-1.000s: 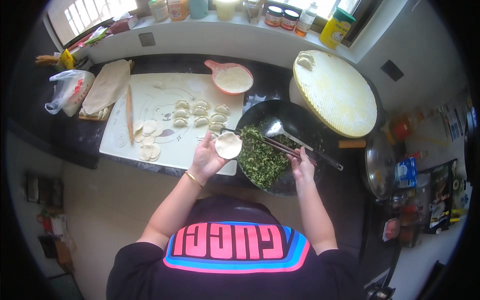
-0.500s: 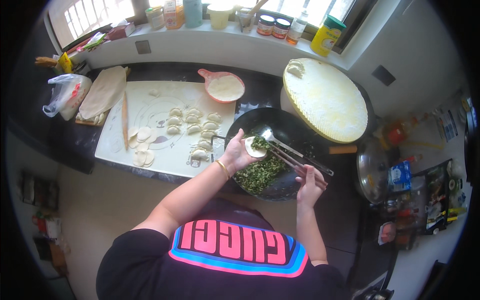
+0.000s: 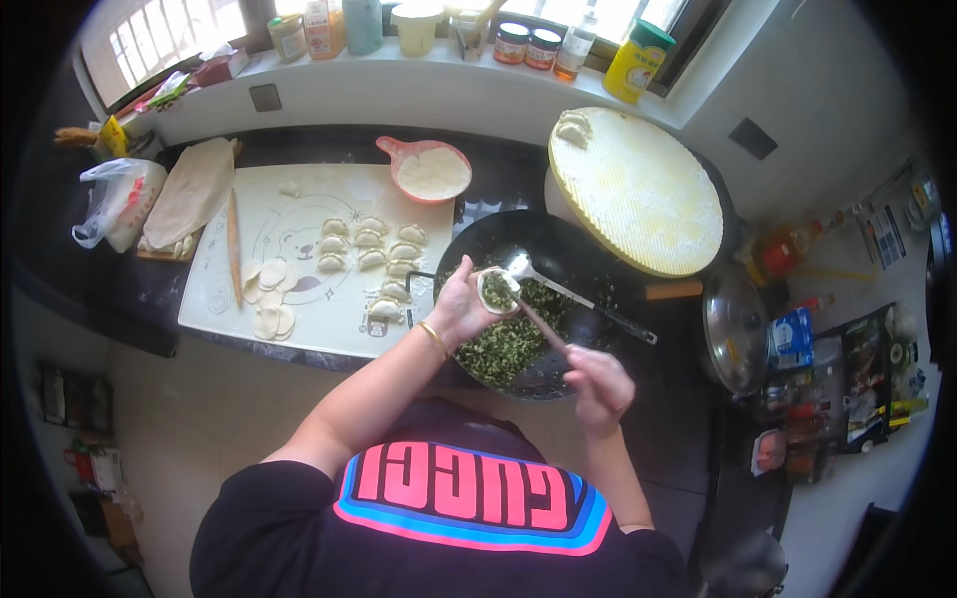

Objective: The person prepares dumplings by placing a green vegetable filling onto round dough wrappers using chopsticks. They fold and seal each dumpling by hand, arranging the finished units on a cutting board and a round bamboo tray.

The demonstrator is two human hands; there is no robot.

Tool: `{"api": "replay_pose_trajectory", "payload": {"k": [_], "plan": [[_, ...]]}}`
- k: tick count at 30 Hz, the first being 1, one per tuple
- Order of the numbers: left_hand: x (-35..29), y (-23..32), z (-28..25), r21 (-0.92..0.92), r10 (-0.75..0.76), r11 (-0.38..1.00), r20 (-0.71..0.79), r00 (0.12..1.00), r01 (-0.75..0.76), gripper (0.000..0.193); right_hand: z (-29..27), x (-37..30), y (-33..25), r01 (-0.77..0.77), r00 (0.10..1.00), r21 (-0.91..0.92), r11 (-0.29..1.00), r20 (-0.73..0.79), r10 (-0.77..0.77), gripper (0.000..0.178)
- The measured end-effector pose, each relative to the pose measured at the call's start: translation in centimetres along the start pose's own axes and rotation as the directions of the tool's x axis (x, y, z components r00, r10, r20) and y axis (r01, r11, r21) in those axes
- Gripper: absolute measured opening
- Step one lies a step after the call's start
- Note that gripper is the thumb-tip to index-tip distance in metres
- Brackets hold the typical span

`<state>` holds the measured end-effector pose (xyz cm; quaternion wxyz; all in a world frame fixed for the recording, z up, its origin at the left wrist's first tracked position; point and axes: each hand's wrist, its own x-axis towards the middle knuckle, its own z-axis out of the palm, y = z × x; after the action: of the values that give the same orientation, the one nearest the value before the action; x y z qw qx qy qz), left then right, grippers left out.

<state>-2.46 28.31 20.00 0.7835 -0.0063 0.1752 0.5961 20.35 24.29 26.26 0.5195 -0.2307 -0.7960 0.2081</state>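
Note:
My left hand [image 3: 463,307] holds a round dumpling wrapper [image 3: 483,288] over the wok, with green chopped filling [image 3: 495,292] lying in its middle. In my right hand [image 3: 601,387] is a pair of chopsticks [image 3: 539,323], their tips at the wrapper's edge. Below both hands, the black wok [image 3: 478,231] contains more chopped green filling [image 3: 508,351]. A long-handled metal spoon [image 3: 568,290] leans in the wok, its dark handle pointing right. Left of the wok, several folded dumplings [image 3: 370,240] stand in rows on a white kneading mat [image 3: 211,311].
Several loose wrappers [image 3: 270,273] and a rolling pin [image 3: 234,247] lie on the mat's left. A pink scoop [image 3: 400,150] of flour sits behind. Beyond the wok, a round yellow tray [image 3: 638,189] bears several dumplings [image 3: 573,129]. A pot lid [image 3: 736,329] stands at right.
The filling that the chopsticks held at the wrapper's edge now sits spread in its middle. My right hand has moved slightly down and left. The whole view has shifted a little.

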Motion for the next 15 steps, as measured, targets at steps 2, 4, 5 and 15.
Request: {"api": "replay_pose_trajectory", "payload": {"k": [2,4,5,15], "plan": [[-0.7,0.2,0.4,0.032,-0.006,0.999,0.008,1.000,0.006,0.064,-0.4,-0.3,0.5,-0.296,0.922,0.288,0.911,-0.165,0.351,0.015],[-1.0,0.4,0.3,0.077,-0.020,0.997,0.038,0.999,0.017,0.064,-0.9,0.1,1.4,-0.422,0.784,0.501,0.756,-0.217,0.582,0.020],[-1.2,0.5,0.2,0.100,-0.027,0.995,0.051,0.998,0.022,0.064,-1.1,-0.1,2.4,-0.432,0.721,0.589,0.683,-0.229,0.654,0.022],[-1.6,1.5,-0.8,0.144,-0.088,0.987,0.127,0.988,0.069,0.064,-1.4,-0.5,4.7,-0.513,0.582,0.695,0.504,-0.150,0.799,0.027]]}}
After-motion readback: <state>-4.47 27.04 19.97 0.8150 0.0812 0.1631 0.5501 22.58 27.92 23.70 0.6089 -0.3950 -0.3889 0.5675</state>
